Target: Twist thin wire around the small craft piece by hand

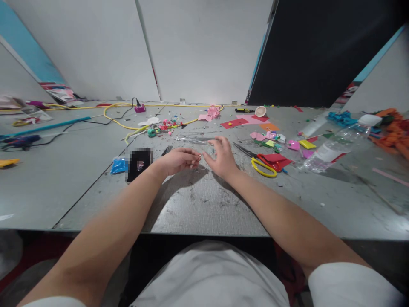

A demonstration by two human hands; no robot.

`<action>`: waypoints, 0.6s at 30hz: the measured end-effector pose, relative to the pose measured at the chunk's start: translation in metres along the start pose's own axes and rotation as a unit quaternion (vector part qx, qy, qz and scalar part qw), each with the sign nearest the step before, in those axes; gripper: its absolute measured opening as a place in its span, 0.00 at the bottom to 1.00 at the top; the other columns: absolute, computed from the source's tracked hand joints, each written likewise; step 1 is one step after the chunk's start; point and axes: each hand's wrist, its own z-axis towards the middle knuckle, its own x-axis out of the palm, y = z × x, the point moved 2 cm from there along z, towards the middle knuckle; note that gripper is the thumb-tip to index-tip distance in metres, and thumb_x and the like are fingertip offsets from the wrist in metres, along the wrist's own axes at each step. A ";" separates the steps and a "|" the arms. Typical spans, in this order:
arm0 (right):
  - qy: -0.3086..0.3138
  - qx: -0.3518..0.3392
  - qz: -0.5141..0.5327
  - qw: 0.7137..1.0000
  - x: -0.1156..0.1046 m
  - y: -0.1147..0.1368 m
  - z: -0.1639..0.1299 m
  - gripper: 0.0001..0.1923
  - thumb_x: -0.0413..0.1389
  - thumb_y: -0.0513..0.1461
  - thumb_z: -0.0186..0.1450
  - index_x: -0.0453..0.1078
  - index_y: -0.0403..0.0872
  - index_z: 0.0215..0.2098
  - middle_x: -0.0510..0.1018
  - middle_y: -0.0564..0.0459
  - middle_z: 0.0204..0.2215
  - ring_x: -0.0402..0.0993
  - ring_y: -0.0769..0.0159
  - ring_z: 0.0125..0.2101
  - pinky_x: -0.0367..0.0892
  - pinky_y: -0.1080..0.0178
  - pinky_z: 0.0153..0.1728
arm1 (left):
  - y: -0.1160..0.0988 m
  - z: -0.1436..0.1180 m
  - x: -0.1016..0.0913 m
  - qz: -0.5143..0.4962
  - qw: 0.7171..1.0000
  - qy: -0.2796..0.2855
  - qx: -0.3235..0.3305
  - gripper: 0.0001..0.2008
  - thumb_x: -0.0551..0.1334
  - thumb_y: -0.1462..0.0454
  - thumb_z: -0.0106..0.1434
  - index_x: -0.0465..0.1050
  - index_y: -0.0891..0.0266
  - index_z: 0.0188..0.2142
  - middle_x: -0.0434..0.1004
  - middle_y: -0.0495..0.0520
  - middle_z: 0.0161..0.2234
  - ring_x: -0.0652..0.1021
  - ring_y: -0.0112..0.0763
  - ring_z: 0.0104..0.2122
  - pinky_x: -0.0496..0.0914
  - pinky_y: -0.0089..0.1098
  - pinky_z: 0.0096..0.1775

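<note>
Left hand (179,160) pinches a thin wire (198,167); right hand (222,158) rests loosely spread beside it.

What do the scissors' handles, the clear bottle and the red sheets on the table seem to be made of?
Scissors: dark metal-looking blades, glossy yellow handles, probably plastic. Clear bottle, lying on its side: see-through with a label, likely thin plastic. Red sheets: flat, matte, cleanly cut; paper or craft foam, cannot tell which.

left hand (179,161): fingers pinched, palm down | right hand (222,158): fingers loosely spread | forearms converge
</note>
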 end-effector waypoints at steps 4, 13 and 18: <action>0.033 0.058 0.082 0.994 0.004 -0.002 0.000 0.24 0.61 0.45 0.71 0.70 0.48 0.63 0.82 0.38 0.52 0.79 0.50 0.51 0.78 0.50 0.50 | 0.002 0.002 0.002 0.003 1.000 0.004 0.006 0.08 0.77 0.72 0.56 0.82 0.65 0.34 0.79 0.51 0.29 0.78 0.27 0.30 0.77 0.32 0.39; 0.112 0.056 0.237 0.963 0.010 0.000 -0.006 0.28 0.63 0.48 0.68 0.66 0.48 0.63 0.81 0.55 0.31 0.77 0.62 0.30 0.71 0.59 0.38 | 0.001 0.001 0.004 0.001 0.999 -0.031 0.006 0.06 0.74 0.73 0.58 0.81 0.66 0.34 0.77 0.50 0.26 0.78 0.26 0.29 0.78 0.30 0.39; 0.110 0.063 0.228 0.965 0.012 -0.001 -0.006 0.15 0.60 0.44 0.69 0.72 0.48 0.52 0.76 0.57 0.27 0.72 0.64 0.28 0.66 0.60 0.36 | 0.002 0.002 0.002 0.016 1.000 -0.018 0.008 0.08 0.76 0.72 0.58 0.81 0.64 0.34 0.80 0.51 0.28 0.80 0.28 0.30 0.78 0.32 0.40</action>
